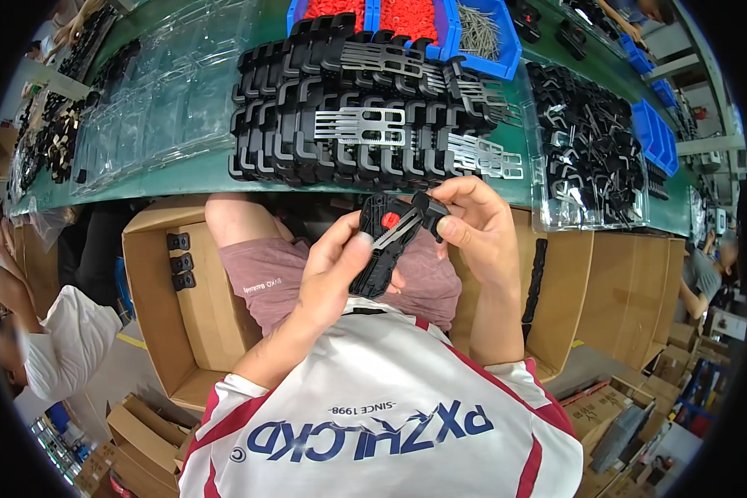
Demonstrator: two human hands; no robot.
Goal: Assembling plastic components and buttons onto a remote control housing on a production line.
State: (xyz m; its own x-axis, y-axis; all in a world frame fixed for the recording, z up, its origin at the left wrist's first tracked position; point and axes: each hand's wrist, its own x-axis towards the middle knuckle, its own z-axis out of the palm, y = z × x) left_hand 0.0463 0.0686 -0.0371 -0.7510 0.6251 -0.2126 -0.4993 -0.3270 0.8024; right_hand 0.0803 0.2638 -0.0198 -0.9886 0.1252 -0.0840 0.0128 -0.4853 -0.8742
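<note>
Above my lap, at the near edge of the table, I hold a black plastic housing (375, 275) in my left hand (332, 270). The thumb presses on its face, and the other fingers go behind it. A small red piece (391, 220) and a slanting silver toothed metal strip (397, 230) show on that face. My right hand (483, 228) pinches a black plastic end piece (429, 212) between thumb and fingers at the housing's upper right. Whether the end piece is joined to the housing, I cannot tell.
Rows of black plastic parts (266, 137) with silver forked metal plates (361, 126) cover the table ahead. Blue bins (494, 62) hold red pieces and metal pins. A clear tray (589, 220) of black parts stands right, clear empty trays (162, 116) left. Open cardboard boxes (153, 290) flank my legs.
</note>
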